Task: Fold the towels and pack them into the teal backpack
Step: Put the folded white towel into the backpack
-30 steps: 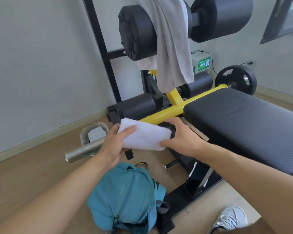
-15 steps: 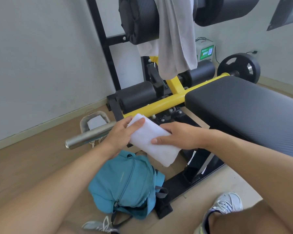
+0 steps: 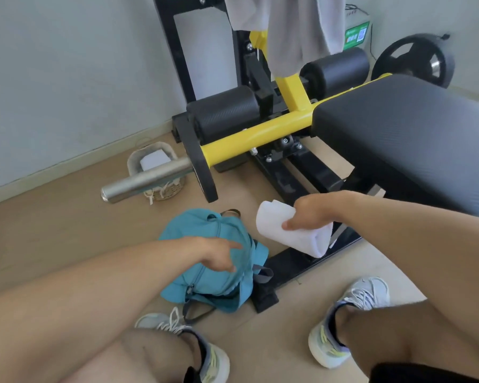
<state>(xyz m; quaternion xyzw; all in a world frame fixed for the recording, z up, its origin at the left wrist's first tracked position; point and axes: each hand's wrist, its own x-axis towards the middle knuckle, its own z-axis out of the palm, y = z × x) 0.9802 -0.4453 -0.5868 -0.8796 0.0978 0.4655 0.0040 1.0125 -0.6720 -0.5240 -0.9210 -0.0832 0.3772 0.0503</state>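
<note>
**Gym corner: one folded towel in hand, backpack on floor**

Floor is tan wood-look board meeting a pale wall with a light skirting. The teal backpack (image 3: 213, 261) lies on the floor, zipped face up. Right hand (image 3: 313, 214) grips the folded white towel (image 3: 293, 233) just right of the backpack, above the black frame base. Left hand (image 3: 219, 254) hovers over the backpack, fingers loose, holding nothing. Beyond the backpack: yellow-framed bench (image 3: 404, 128), steel bar (image 3: 147, 179), woven basket (image 3: 155, 158). A grey towel (image 3: 293, 31) hangs from the machine behind.
</note>
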